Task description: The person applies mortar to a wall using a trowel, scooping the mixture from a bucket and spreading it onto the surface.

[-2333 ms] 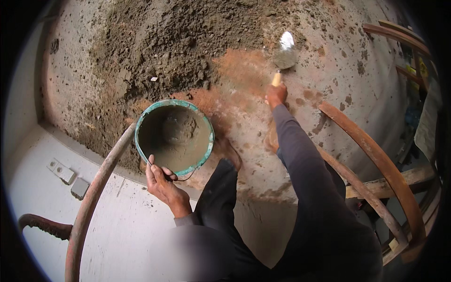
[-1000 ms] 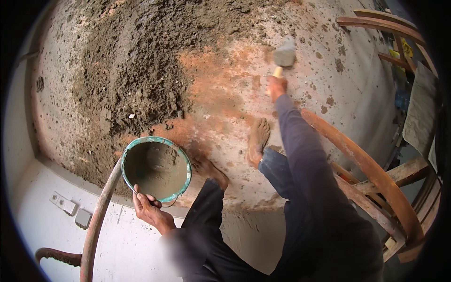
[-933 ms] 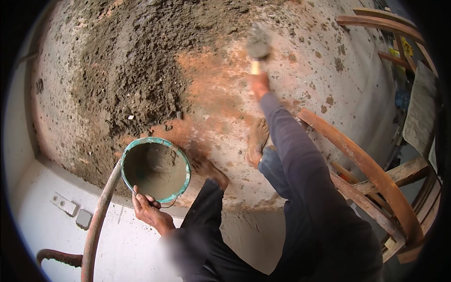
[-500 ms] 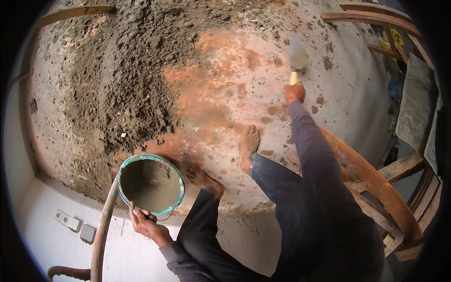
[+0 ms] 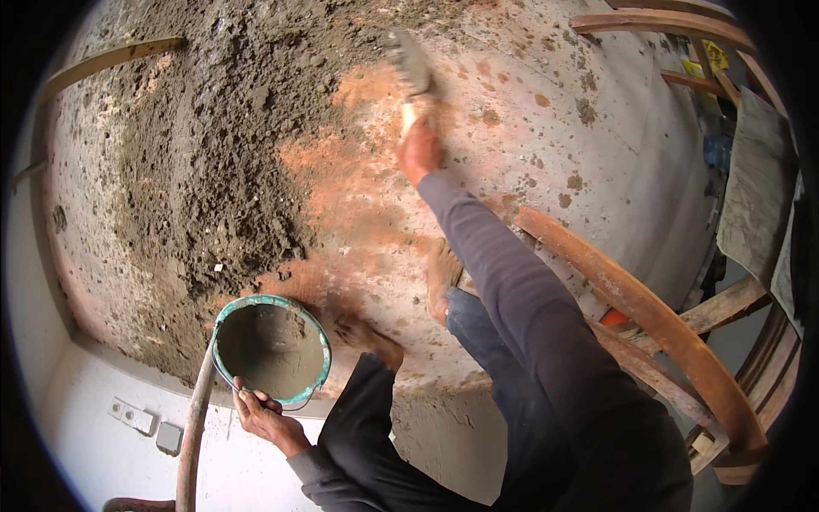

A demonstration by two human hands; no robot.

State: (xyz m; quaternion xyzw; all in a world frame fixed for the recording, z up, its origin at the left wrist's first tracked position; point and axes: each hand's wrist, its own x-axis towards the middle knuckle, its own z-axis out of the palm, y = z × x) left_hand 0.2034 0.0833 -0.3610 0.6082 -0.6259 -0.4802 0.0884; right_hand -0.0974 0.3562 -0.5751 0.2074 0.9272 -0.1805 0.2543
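My left hand is closed on the green bucket at its near rim and wire handle; grey, wet mix lies inside. My right hand, arm stretched forward, grips a trowel by its pale handle. The blade is motion-blurred and grey, over the edge of a rough spread of mortar; whether it touches cannot be told. Around that mortar the surface shows orange stains and grey spatters. My bare feet are beside the bucket.
A pole stands just left of the bucket. Timber pieces lie along the right, with a grey sheet and yellow object. A board crosses at upper left. A white wall has sockets.
The trowel has swung from the right to forward-left, toward the mortar. The bucket, still in my left hand, sits lower and further left in view as the view has shifted.
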